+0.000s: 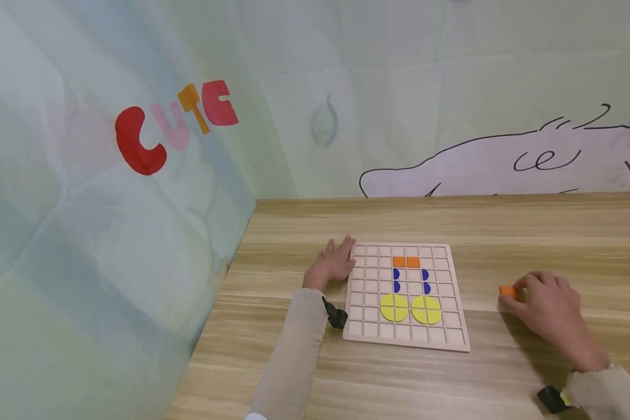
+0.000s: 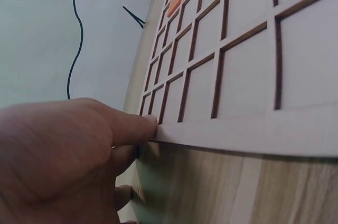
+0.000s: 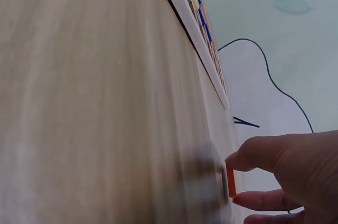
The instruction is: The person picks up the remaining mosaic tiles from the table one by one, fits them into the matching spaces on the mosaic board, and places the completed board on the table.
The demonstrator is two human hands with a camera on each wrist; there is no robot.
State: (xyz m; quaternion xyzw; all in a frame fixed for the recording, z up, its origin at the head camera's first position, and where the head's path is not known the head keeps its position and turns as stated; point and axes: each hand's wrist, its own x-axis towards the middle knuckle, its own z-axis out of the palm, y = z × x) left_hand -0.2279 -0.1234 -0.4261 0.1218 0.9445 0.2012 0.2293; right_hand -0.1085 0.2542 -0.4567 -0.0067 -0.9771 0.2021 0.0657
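A pale wooden grid board (image 1: 371,329) lies on the table. Two orange squares (image 1: 406,262) sit side by side near its top, with blue half-round pieces (image 1: 396,280) in two columns below and two yellow discs (image 1: 426,310) made of quarter pieces under those. My left hand (image 1: 333,262) rests at the board's left edge, its thumb touching the rim and the other fingers spread. To the right of the board, my right hand (image 1: 548,303) pinches an orange square piece (image 3: 231,180) between thumb and finger, close over the table.
The wood-grain table (image 1: 294,227) meets a printed cloth backdrop (image 1: 294,116) at the back and left. Black camera straps (image 1: 336,315) sit on both wrists, the left one right beside the board's edge.
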